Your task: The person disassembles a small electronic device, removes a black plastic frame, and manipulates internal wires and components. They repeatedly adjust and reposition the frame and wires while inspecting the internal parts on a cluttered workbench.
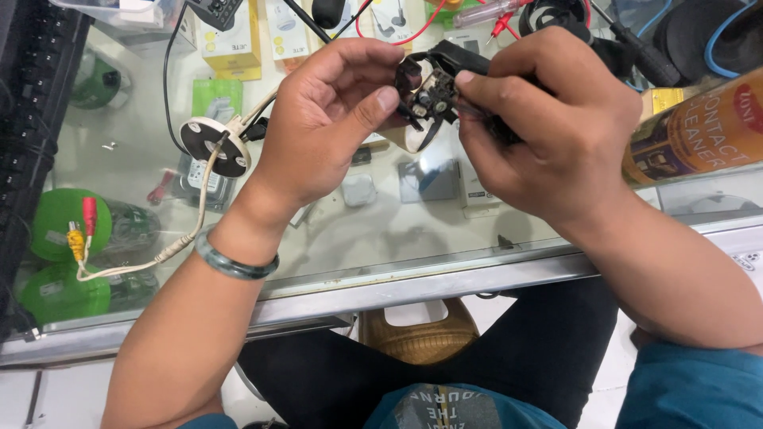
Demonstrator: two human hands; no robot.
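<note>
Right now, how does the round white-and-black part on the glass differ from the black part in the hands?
The round white-and-black part lies flat on the glass counter, untouched; the black part is held up by the left hand and right hand. The first is disc-shaped with a white cable; the second is irregular, its insides exposed. Both are small electrical parts.

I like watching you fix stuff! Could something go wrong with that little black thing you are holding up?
Maybe. Both the left hand and right hand pinch the small black part in mid-air over the glass counter, so it could slip and drop. The orange spray can lies near the right wrist and might get bumped.
</note>
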